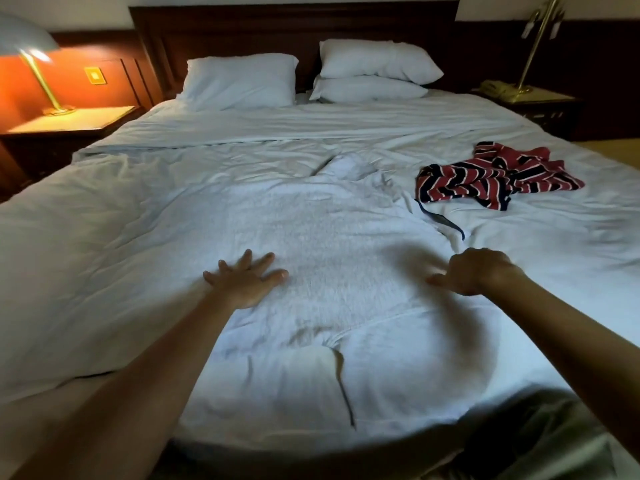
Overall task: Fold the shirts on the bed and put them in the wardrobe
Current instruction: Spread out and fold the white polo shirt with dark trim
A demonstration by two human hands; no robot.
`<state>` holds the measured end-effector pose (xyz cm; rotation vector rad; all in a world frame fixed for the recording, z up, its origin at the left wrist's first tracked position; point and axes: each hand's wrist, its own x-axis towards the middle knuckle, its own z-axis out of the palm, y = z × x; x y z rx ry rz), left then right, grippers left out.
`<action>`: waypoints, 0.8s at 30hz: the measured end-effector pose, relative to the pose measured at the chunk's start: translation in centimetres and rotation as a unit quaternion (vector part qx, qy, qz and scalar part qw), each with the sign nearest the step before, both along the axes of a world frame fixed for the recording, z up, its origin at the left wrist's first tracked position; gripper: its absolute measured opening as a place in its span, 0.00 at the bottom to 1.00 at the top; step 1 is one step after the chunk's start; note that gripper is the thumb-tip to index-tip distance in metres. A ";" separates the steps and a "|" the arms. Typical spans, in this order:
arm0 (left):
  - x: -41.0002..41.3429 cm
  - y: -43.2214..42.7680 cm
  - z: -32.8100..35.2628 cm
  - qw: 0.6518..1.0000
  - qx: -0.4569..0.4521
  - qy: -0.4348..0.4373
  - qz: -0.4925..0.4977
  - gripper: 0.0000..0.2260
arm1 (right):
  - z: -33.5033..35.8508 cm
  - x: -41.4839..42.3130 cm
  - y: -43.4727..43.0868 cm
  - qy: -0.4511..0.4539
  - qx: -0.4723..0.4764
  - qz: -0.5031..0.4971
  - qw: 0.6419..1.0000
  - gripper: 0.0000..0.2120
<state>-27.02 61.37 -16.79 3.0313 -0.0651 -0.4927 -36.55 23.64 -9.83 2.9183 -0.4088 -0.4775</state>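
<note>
A white textured shirt (pixel 322 244) lies spread flat in the middle of the bed (pixel 104 237), its hem toward me. My left hand (pixel 247 280) presses flat on the shirt's left side with the fingers spread. My right hand (pixel 474 271) sits at the shirt's right edge, knuckles up and fingers curled down into the cloth, with the thumb pointing left; it is blurred. A crumpled shirt with red, navy and white stripes (pixel 495 178) lies apart on the right side of the bed, beyond my right hand. No wardrobe is in view.
Three white pillows (pixel 242 81) lean against the dark headboard (pixel 294 26). A lit lamp (pixel 31 53) stands on the left nightstand (pixel 69 123). A brass lamp and a telephone (pixel 498 87) are on the right nightstand. A thin dark cord (pixel 346 400) lies on the sheet near me.
</note>
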 end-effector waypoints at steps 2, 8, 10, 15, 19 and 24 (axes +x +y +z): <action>0.6 -0.8 0.1 1.000 0.006 0.008 0.021 0.36 | 0.4 1.3 0.3 -0.009 -0.092 0.007 0.996 0.33; 2.6 -2.4 -2.2 0.997 -0.044 -0.059 0.001 0.37 | -3.8 6.3 0.0 -0.117 0.011 0.123 0.985 0.31; 2.6 -2.2 -2.7 0.994 -0.065 -0.083 -0.036 0.35 | -5.4 7.1 -0.1 -0.065 0.140 0.127 0.980 0.36; 5.8 -2.8 -3.9 0.990 -0.078 -0.102 -0.061 0.33 | -9.0 9.6 -0.8 -0.094 0.156 0.062 0.981 0.40; 8.6 -3.5 -4.5 0.988 -0.079 -0.123 -0.048 0.32 | -7.5 12.3 0.4 -0.134 0.046 -0.029 0.990 0.28; 12.0 -4.4 -4.9 0.986 -0.089 -0.135 -0.035 0.32 | -8.3 18.6 -0.5 -0.195 0.111 0.110 0.968 0.33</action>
